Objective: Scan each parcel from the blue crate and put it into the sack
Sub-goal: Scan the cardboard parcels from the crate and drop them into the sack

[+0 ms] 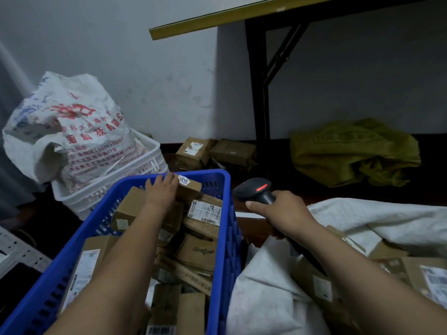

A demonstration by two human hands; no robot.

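Blue crate [223,238], centre-left: full of parcels [200,252].
Left hand [160,191], far end of crate: laid over the boxes, grip not discernible; picking step.
Scanner [254,189], centre: gripped by right hand [284,213].
Next: lift one parcel and turn its label to the scanner.
Sack [261,298], lower right: lies open, some parcels inside.

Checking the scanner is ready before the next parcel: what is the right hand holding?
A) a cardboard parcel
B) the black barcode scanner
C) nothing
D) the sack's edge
B: the right hand grips the handle of the black barcode scanner, whose red light glows, just to the right of the blue crate.
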